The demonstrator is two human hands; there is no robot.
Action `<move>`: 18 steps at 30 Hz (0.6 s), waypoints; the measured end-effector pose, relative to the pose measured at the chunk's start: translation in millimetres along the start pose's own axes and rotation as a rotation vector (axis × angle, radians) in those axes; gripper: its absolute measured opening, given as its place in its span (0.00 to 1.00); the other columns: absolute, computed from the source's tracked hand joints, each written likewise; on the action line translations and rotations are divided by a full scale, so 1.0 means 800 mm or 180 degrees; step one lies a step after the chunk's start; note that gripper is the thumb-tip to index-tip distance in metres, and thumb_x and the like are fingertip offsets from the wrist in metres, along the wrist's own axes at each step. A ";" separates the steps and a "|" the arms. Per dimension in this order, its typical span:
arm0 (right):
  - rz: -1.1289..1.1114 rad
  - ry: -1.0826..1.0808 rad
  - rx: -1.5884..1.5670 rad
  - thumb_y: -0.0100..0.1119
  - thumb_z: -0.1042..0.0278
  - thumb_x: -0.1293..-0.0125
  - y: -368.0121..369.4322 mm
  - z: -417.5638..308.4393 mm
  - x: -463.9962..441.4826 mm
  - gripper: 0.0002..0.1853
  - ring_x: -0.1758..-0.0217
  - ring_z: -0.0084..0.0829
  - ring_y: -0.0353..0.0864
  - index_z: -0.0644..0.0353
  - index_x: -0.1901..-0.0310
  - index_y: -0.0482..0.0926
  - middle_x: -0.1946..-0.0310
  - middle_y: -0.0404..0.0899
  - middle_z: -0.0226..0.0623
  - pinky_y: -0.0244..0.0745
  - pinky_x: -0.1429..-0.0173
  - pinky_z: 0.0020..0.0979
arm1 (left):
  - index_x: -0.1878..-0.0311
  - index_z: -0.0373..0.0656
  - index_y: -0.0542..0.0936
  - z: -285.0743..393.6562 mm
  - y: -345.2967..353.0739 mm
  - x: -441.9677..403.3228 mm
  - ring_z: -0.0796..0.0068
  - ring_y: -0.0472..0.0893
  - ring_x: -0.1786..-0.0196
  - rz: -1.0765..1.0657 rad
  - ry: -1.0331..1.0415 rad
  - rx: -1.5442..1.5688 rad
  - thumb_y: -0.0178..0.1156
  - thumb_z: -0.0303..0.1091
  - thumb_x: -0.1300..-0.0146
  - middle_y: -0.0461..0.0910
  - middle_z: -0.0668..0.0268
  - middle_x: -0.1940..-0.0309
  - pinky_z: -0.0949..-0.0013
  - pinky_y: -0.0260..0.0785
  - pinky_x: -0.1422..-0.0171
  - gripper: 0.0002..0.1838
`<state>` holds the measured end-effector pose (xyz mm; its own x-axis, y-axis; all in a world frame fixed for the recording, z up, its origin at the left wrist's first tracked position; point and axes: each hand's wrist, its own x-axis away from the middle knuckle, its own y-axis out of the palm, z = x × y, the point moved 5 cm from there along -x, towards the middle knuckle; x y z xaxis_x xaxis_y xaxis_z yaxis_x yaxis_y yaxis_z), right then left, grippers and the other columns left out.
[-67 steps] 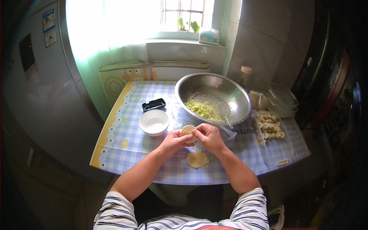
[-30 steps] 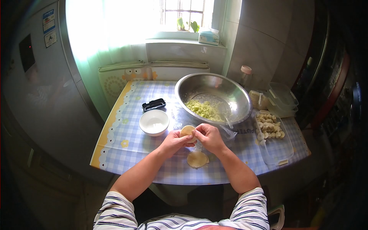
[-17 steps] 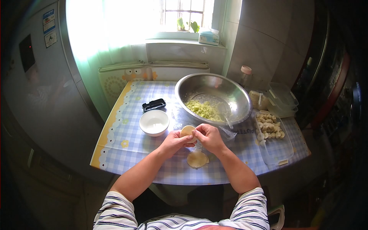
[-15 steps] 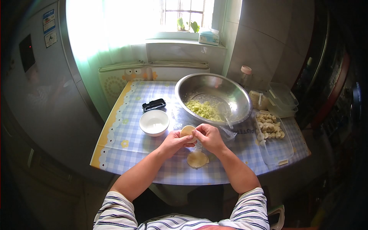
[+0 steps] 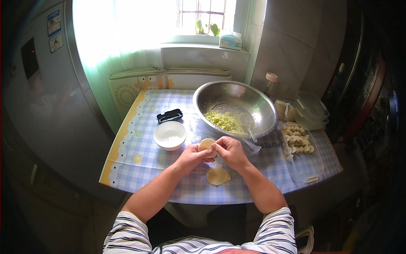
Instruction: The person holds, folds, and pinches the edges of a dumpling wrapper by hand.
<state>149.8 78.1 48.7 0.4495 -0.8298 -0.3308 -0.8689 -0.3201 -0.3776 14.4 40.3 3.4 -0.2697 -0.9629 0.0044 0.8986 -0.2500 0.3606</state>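
Observation:
Between my two hands is a round, pale dumpling wrapper (image 5: pixel 206 144), held up over the table. My left hand (image 5: pixel 195 155) grips it from the left with the thumb across its face. Thumb and fingers of my right hand (image 5: pixel 230 150) pinch its right edge. On the tablecloth just below lies a small stack of wrappers (image 5: pixel 217 176). Beyond my hands stands a large steel basin (image 5: pixel 264 101) with chopped green filling (image 5: pixel 226 121) in it and a utensil handle at its near rim. A white bowl (image 5: pixel 170 134) sits to the left of my hands.
At the right, a clear plastic container (image 5: pixel 308 169) holds several formed dumplings (image 5: pixel 298 139). Lidded containers (image 5: pixel 312 111) and a pink-capped bottle (image 5: pixel 271 82) stand behind it. A black case (image 5: pixel 170 115) lies behind the bowl. A checked cloth (image 5: pixel 135 169) covers the table.

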 end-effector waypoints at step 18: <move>-0.0067 0.0043 0.0021 0.60 0.69 0.41 0.000 -0.007 0.001 0.08 0.73 0.21 0.76 0.67 0.67 0.79 0.74 0.79 0.37 0.72 0.67 0.25 | 0.52 0.36 0.77 0.001 0.000 0.001 0.74 0.80 0.57 0.0017 -0.0038 0.0005 0.59 0.37 0.37 0.79 0.61 0.59 0.71 0.75 0.50 0.15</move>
<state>149.2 75.2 53.4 0.4648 -0.8290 -0.3110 -0.8578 -0.3346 -0.3901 14.5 39.8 3.9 -0.2690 -0.9630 0.0177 0.8995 -0.2446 0.3620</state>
